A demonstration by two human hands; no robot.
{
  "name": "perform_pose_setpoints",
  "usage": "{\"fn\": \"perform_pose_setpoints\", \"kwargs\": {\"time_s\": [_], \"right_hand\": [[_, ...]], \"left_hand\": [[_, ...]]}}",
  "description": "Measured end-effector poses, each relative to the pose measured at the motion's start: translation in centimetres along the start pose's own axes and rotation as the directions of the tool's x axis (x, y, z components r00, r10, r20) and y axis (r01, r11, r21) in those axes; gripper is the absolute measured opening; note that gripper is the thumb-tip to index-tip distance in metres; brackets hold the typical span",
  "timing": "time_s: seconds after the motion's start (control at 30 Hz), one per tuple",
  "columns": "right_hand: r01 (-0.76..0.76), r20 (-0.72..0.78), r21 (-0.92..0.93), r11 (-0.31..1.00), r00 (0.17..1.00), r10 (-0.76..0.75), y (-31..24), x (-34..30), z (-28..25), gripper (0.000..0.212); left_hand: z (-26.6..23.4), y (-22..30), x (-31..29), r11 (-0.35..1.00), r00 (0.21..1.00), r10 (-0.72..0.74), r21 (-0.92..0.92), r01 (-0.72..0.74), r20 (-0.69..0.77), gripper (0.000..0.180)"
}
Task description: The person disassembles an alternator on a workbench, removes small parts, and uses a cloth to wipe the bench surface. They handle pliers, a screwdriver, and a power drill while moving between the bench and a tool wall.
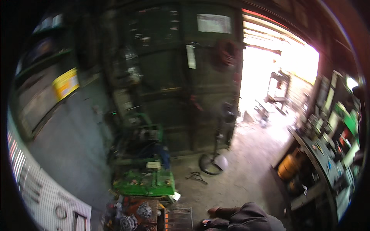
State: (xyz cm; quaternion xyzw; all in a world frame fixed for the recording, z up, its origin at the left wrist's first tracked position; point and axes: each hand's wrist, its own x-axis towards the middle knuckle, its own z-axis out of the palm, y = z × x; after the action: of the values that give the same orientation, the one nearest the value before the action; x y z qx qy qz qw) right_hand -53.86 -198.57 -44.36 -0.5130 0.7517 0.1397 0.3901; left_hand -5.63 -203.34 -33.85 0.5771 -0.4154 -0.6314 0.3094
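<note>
Metal parts [144, 210] sat clustered beside the green table [160, 189], presumably for easy reach, though neither hand showed, so their grip could not be told.

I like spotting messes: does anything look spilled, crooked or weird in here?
Nothing clearly looks spilled or broken, though the picture is blurry. The green table looks cluttered, and a white scrap by its corner seems out of place, perhaps dropped.

A dark-clothed limb [254, 217] enters at the lower edge, bent, its bare end pointing left; arm or leg, the blur hides which, and the hands' state stays unclear
</note>
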Motion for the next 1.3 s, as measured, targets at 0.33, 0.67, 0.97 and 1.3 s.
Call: {"fn": "perform_pose_setpoints", "kwargs": {"time_s": [0.33, 0.67, 0.97, 1.3], "right_hand": [[-0.233, -0.135, 0.874, 0.426, 0.727, 0.674, 19.2, -23.3, 14.1, 0.040], [-0.242, 0.329, 0.932, -0.270, 0.254, 0.909, 33.7, -51.6, 39.3, 0.037], [0.088, 0.432, 0.901, -0.426, -0.079, 0.898, 40.3, -65.3, 41.1, 0.029], [0.126, 0.246, 0.969, -0.214, -0.366, 0.898, 61.4, -71.5, 32.3, 0.023]], "left_hand": [[19.5, 3.0, 0.5, 0.908, 0.898, -0.240, 0.413, 0.072, 0.369, 0.028], [47.5, -3.9, -15.4, 0.733, 0.672, -0.366, 0.644, -0.218, 0.644, 0.032], [71.4, -10.5, -19.4, 0.513, 0.438, -0.467, 0.639, -0.574, 0.768, 0.031], [107.1, -16.3, -38.8, 0.241, -0.135, -0.246, -0.074, -0.968, 0.960, 0.038]]}}
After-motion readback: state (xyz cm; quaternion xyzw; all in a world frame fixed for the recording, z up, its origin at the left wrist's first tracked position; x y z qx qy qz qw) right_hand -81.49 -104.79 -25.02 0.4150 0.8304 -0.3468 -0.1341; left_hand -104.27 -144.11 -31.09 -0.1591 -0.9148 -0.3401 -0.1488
